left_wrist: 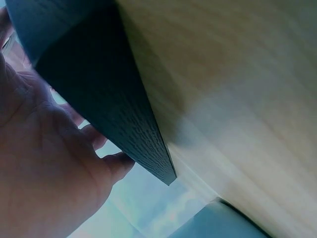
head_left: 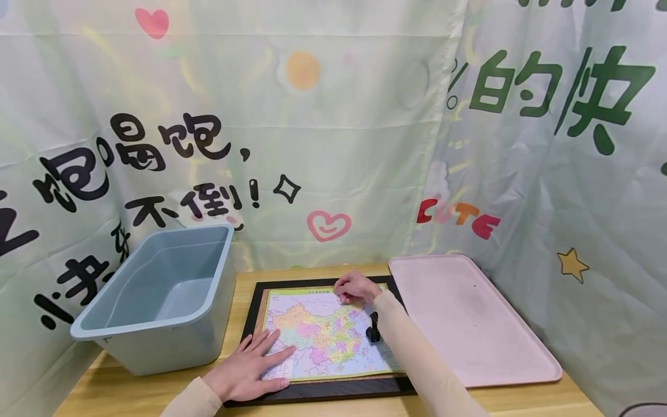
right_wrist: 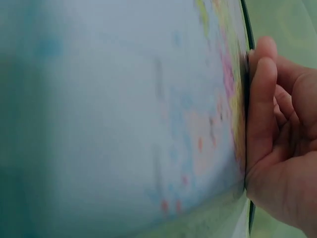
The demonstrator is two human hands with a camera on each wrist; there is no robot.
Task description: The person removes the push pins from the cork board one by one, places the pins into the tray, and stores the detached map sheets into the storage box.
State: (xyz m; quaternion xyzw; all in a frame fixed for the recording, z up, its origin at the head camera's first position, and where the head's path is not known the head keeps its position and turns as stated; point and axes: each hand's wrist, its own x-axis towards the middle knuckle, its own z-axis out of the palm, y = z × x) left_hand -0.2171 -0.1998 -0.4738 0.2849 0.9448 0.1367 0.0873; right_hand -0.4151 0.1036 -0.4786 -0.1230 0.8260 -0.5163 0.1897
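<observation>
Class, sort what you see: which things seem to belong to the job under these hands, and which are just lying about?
Likely part of the job:
- map
- black frame around it
- left hand, spread over the map's near left corner
- right hand, fingers curled at the map's far edge

Apparently lying about, untouched:
- blue bin
- pink tray

Left wrist view. A black wooden frame with ridged grain (left_wrist: 99,94) runs diagonally from the upper left to a corner below centre. A light-brown wood-grained surface (left_wrist: 242,94) fills the right side, shadowed along the frame. At left, the bare left hand (left_wrist: 54,148) shows its palm side; its fingers (left_wrist: 117,167) meet the frame's edge, partly hidden behind it. Lower right: a smooth blue-grey object (left_wrist: 218,223), cropped. A pale, blurred backdrop (left_wrist: 141,198) lies between.
</observation>
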